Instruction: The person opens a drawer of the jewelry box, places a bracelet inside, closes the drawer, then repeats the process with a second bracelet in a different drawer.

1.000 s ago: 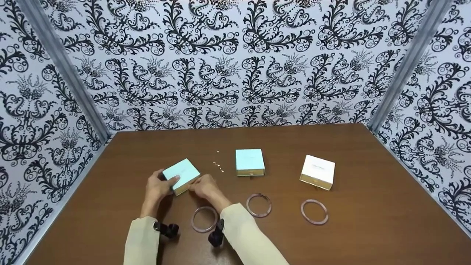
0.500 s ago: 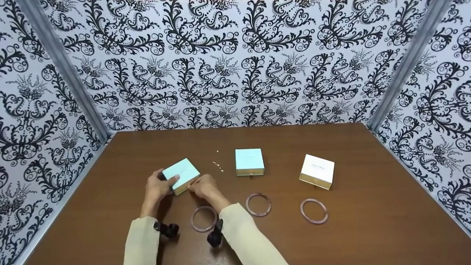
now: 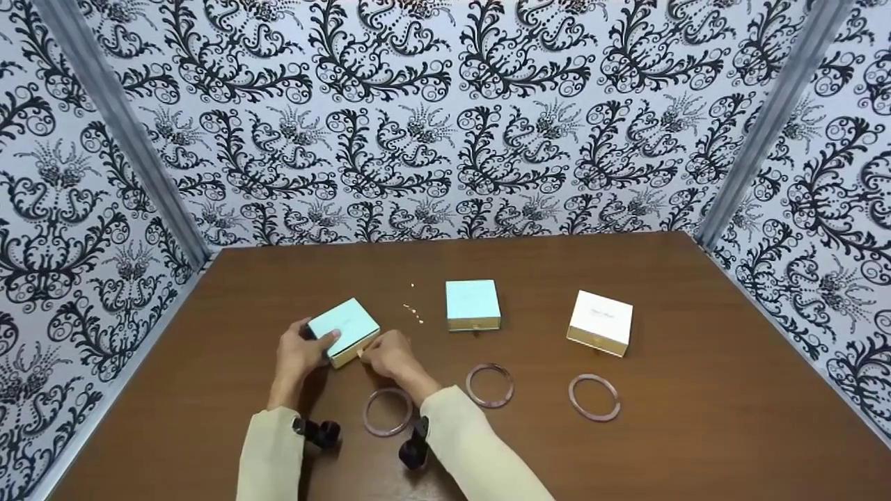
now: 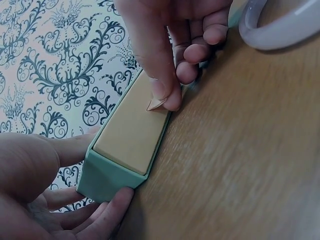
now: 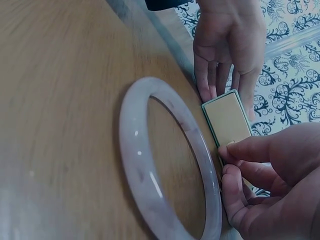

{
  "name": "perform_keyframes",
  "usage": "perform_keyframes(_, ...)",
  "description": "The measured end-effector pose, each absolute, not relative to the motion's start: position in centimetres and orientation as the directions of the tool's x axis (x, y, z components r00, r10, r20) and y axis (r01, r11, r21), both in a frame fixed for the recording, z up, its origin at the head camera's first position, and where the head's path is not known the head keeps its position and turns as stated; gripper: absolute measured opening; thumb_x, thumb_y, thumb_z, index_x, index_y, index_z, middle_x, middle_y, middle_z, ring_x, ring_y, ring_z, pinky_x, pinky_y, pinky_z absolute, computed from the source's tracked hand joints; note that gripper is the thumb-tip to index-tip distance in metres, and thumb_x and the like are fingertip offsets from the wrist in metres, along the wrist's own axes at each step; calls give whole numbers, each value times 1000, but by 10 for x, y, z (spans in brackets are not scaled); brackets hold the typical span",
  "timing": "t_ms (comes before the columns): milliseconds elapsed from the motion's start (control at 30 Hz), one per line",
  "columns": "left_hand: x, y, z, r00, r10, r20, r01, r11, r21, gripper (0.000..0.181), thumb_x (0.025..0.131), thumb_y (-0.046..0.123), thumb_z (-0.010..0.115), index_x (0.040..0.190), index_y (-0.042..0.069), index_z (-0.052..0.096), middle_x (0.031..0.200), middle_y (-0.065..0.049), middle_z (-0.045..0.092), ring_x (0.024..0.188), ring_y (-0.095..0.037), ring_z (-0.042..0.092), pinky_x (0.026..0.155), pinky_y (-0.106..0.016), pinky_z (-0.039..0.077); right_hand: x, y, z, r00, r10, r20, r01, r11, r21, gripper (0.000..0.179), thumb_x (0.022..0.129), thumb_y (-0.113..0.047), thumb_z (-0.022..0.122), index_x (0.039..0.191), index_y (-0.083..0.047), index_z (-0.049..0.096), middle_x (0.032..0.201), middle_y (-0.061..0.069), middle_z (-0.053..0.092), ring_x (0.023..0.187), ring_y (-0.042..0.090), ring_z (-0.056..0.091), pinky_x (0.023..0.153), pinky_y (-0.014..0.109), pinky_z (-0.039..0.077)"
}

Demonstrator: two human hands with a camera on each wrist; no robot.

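My left hand (image 3: 296, 358) grips a mint-green drawer box (image 3: 346, 324) from its left side, the thumb on its top. In the left wrist view, the box's gold drawer front (image 4: 132, 130) sits inside the green sleeve (image 4: 111, 176). Thumb and forefinger of my right hand (image 3: 392, 356) pinch a small ribbon pull tab (image 4: 156, 104) on that front. Just below the right hand lies a translucent pale-purple bangle (image 3: 365, 414), which looks large in the right wrist view (image 5: 135, 150). The inside of the box is hidden.
Another mint-green box (image 3: 472, 300) and a white box (image 3: 601, 316) stand to the right. Before them lie two more bangles, one in the middle (image 3: 469, 385) and one at right (image 3: 604, 418). Small pale bits (image 3: 413, 311) are scattered on the brown table (image 3: 696, 390). Patterned walls (image 3: 431, 125) enclose it.
A thin dark line now shows between the held box's top and its gold front. My right hand has shifted very slightly right; the left hand keeps its hold.
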State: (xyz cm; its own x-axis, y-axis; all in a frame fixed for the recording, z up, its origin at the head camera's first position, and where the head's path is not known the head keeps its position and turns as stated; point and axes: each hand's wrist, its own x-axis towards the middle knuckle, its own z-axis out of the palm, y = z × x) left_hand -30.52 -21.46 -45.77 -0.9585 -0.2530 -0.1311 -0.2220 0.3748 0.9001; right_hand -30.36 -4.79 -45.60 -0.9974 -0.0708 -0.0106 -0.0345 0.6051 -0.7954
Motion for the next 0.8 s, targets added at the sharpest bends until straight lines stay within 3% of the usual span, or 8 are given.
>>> perform_keyframes(233, -306, -215, -457, -957, -249, -149, -239, 384, 892, 80, 95, 27, 69, 155, -3, 26, 155, -32, 33, 128, -40, 48, 100, -46, 51, -302, -43, -457, -994, -103, -25, -40, 587, -809, 9, 81, -12, 79, 74, -6, 81, 78, -1, 76, 71, 6, 57, 68, 18, 48)
perform_keyframes(533, -307, -213, -455, -957, -248, -148, -237, 377, 895, 78, 95, 26, 69, 155, -2, 28, 153, -31, 36, 125, -38, 51, 88, -36, 56, -300, -35, -454, -991, -131, -32, -52, 589, -806, 10, 82, -17, 81, 78, -8, 82, 83, 0, 77, 76, 8, 60, 69, 19, 49)
perform_keyframes(800, -305, -216, -457, -965, -243, -99, -197, 421, 885, 78, 94, 25, 70, 153, -7, 29, 152, -33, 37, 135, -44, 44, 108, -52, 44, -295, -31, -456, -989, -146, -18, -71, 577, -814, 6, 79, -13, 82, 75, -8, 82, 76, -1, 76, 70, 4, 57, 67, 17, 48)
